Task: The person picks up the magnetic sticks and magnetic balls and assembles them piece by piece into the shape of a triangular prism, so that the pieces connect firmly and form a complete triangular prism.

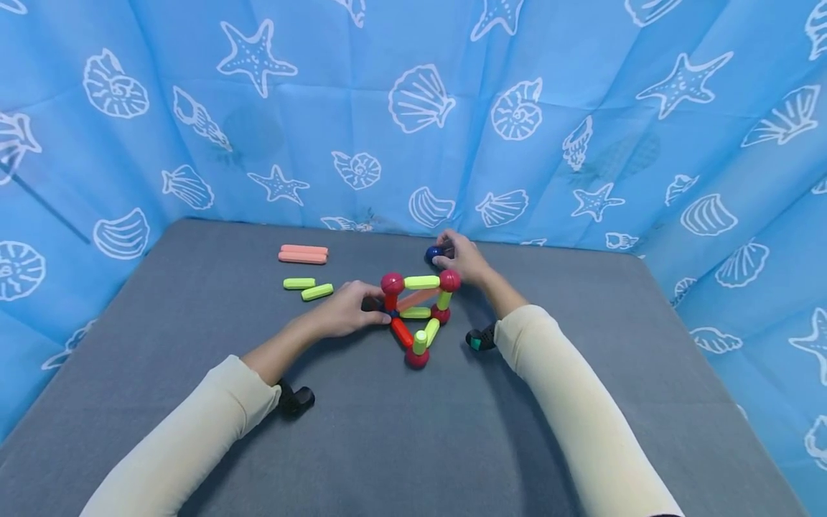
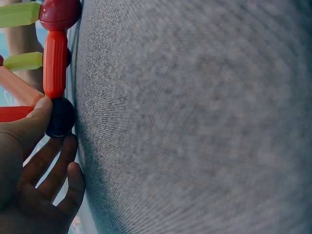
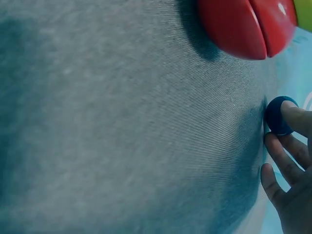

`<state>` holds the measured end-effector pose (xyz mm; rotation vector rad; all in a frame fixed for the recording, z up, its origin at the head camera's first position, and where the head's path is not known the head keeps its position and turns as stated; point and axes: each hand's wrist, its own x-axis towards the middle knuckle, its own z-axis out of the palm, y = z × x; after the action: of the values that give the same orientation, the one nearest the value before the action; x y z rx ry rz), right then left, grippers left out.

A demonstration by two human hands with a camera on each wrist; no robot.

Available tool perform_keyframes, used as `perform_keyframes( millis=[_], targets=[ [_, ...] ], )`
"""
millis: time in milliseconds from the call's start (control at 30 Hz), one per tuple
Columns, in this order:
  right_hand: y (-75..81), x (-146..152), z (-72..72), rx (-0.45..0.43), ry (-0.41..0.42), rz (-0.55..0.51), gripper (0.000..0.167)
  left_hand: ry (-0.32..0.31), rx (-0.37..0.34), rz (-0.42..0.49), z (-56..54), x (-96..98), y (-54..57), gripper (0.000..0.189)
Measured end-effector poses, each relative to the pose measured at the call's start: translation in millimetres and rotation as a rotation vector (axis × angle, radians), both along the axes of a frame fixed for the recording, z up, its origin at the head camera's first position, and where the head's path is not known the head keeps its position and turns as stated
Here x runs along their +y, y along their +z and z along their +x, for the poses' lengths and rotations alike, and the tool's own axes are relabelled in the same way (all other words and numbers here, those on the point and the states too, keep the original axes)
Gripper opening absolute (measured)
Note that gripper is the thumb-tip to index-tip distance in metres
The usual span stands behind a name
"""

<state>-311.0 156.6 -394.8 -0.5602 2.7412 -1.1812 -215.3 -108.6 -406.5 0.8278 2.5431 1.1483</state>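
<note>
A small frame of plastic rods and balls stands on the table, with red balls point(image 1: 417, 358) at several corners. Yellow-green rods point(image 1: 422, 282), red rods point(image 1: 401, 332) and a salmon rod point(image 1: 418, 299) join them. At its left corner is a dark blue ball point(image 2: 61, 118), which my left hand point(image 1: 349, 310) pinches between thumb and fingers. Behind the frame, my right hand point(image 1: 466, 260) grips a separate blue ball point(image 1: 433, 253) low at the table's back edge. In the right wrist view the thumb lies over this blue ball point(image 3: 278, 115), fingers beneath.
Two salmon rods point(image 1: 303, 254) lie side by side at the back left of the grey table point(image 1: 400, 445). Nearer are two short yellow-green rods point(image 1: 317, 292). A blue curtain point(image 1: 362, 129) with white shells hangs right behind the table. Black straps point(image 1: 296, 401) sit at both wrists.
</note>
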Motion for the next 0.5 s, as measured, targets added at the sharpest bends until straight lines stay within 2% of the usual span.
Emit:
perform_keyframes(
  millis=[200,367,500],
  targets=[
    [13.1,8.1,14.5,0.013,0.003,-0.108,0.045,0.008,-0.017,0.002,1.5,0.3,1.5,0.029],
    [39.8,20.2,34.7,0.12,0.055,-0.242,0.05,0.013,-0.021,0.005,0.6,0.6,1.7,0.028],
    [61.6,24.3,59.7,0.215,0.113,-0.297,0.049,0.013,-0.027,0.001,0.0,-0.4,1.7,0.028]
  ],
)
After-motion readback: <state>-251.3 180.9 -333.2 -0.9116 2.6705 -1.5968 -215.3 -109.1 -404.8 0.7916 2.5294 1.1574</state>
